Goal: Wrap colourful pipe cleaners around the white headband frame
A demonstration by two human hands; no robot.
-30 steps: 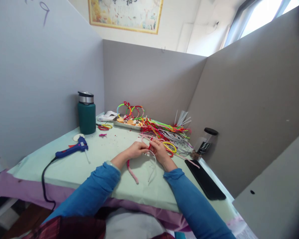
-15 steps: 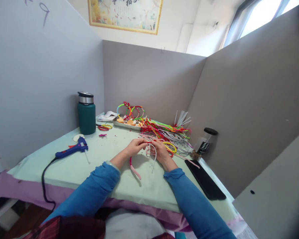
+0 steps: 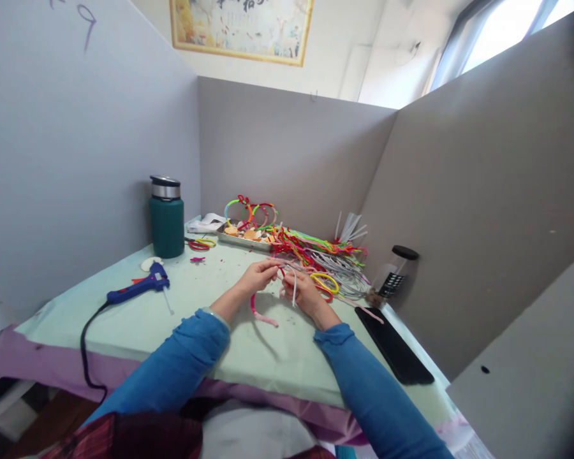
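My left hand point(image 3: 257, 279) and my right hand point(image 3: 307, 293) are close together above the middle of the table, fingers pinched. Between them runs a bent pipe cleaner strip. Its red and pink tail point(image 3: 266, 320) hangs below my left hand and curls to the right. At my right fingers a white end point(image 3: 294, 292) of the strip curves down. A short red piece point(image 3: 281, 273) spans the gap between the fingertips. My fingers hide the exact grip. Yellow-and-red-handled scissors point(image 3: 326, 284) lie just beyond my right hand.
Behind the hands lies a heap of colourful pipe cleaners point(image 3: 310, 248) beside a metal tray point(image 3: 242, 242) with finished rings. A blue glue gun point(image 3: 138, 285), a green bottle point(image 3: 166, 223) and other scissors point(image 3: 201, 244) are on the left. A black phone point(image 3: 395, 347) and a jar point(image 3: 396, 274) are on the right.
My left hand has shifted slightly up and left, opening a small gap between the hands. The pink tail has swung up and right, and the white end now hangs shorter and straighter.
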